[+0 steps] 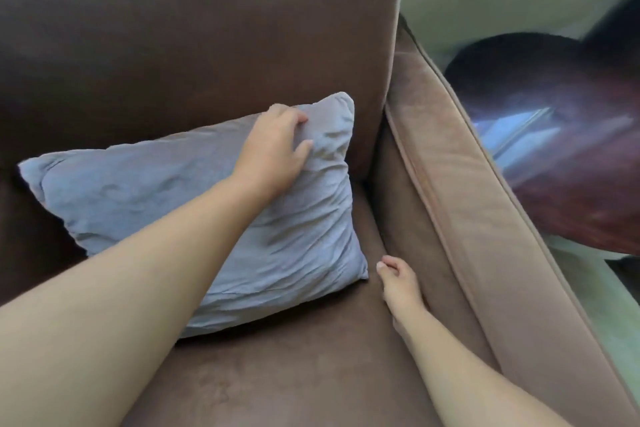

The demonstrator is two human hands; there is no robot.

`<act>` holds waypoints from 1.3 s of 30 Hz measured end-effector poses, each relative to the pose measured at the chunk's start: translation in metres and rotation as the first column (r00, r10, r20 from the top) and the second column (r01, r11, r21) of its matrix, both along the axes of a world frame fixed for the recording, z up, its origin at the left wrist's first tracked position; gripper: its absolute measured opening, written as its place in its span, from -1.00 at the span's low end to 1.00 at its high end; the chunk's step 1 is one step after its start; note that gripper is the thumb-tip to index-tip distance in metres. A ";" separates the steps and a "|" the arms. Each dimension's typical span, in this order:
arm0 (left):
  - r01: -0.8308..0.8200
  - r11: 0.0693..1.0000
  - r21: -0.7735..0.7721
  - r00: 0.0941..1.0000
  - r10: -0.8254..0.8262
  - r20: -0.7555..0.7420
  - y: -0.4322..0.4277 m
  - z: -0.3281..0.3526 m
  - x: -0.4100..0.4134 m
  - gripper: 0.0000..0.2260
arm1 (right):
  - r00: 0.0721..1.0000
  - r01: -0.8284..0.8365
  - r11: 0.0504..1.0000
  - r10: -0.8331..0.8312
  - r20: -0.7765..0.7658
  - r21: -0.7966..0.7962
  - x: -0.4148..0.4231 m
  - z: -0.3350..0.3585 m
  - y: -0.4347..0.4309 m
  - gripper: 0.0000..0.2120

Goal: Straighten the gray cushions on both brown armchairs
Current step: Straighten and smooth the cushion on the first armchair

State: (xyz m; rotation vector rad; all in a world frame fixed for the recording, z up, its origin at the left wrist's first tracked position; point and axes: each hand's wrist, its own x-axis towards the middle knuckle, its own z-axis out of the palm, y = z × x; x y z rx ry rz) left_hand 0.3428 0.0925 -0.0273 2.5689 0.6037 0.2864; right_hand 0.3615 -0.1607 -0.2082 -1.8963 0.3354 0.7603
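Observation:
A gray cushion leans tilted against the backrest of a brown armchair, with its lower edge on the seat. My left hand reaches across the cushion and grips its upper right corner, bunching the fabric. My right hand hovers low over the seat just right of the cushion's lower right corner, fingers curled together and holding nothing. It does not touch the cushion. My left forearm hides part of the cushion's lower left area.
The armchair's padded right armrest runs diagonally beside my right hand. Beyond it stands a dark glossy round table on a pale floor. The brown seat stretches out in front of the cushion.

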 end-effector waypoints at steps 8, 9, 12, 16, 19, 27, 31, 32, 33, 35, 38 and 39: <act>-0.110 0.994 0.013 0.994 0.110 0.027 -0.022 0.000 0.068 -0.62 | 0.994 -0.106 0.994 0.106 -0.011 0.001 -0.002 -0.027 -0.004 -0.67; -0.148 0.989 0.009 0.989 0.148 0.014 -0.023 0.001 0.073 -0.62 | 0.992 -0.123 0.992 0.123 -0.012 -0.009 -0.003 -0.029 0.000 -0.69; -0.191 0.981 -0.011 0.981 0.191 -0.017 -0.021 0.000 0.077 -0.66 | 0.996 -0.083 0.994 0.085 0.027 -0.078 -0.005 -0.038 0.008 -0.86; -0.209 0.977 -0.034 0.978 0.210 0.016 -0.012 0.000 0.071 -0.80 | 0.978 -0.144 0.968 0.171 0.116 -0.207 -0.007 -0.045 0.009 -0.76; -0.249 0.964 -0.091 0.958 0.259 0.119 -0.010 0.005 0.070 -0.85 | 0.951 -0.253 0.916 0.294 0.094 -0.310 -0.014 -0.041 -0.002 -0.82; -0.321 0.940 -0.112 0.934 0.334 0.125 -0.001 0.018 0.070 -0.87 | 0.918 -0.348 0.831 0.396 0.024 -0.434 -0.034 -0.028 -0.035 -0.81; -0.241 0.968 -0.074 0.970 0.243 0.009 -0.009 0.002 0.069 -0.83 | 0.914 -0.376 0.824 0.405 -0.024 -0.424 -0.042 -0.028 -0.039 -0.69; -0.250 0.963 -0.097 0.967 0.253 0.016 -0.011 -0.002 0.068 -0.83 | 0.919 -0.366 0.840 0.393 -0.017 -0.401 -0.044 -0.025 -0.038 -0.69; -0.258 0.958 -0.128 0.963 0.265 0.041 -0.014 -0.004 0.065 -0.83 | 0.926 -0.353 0.859 0.376 -0.010 -0.370 -0.043 -0.022 -0.037 -0.74; -0.212 0.964 -0.162 0.968 0.230 0.102 -0.018 -0.004 0.053 -0.76 | 0.931 -0.345 0.870 0.365 -0.011 -0.352 -0.037 -0.013 -0.034 -0.90; -0.044 0.997 -0.061 0.990 0.052 0.132 -0.019 -0.004 0.005 -0.64 | 0.888 -0.345 0.876 0.421 0.186 -0.338 -0.029 0.019 -0.020 -0.78; -0.003 1.000 0.003 0.995 0.003 0.104 -0.015 -0.008 -0.017 -0.62 | 0.843 -0.354 0.883 0.444 0.303 -0.308 -0.029 0.036 -0.010 -0.78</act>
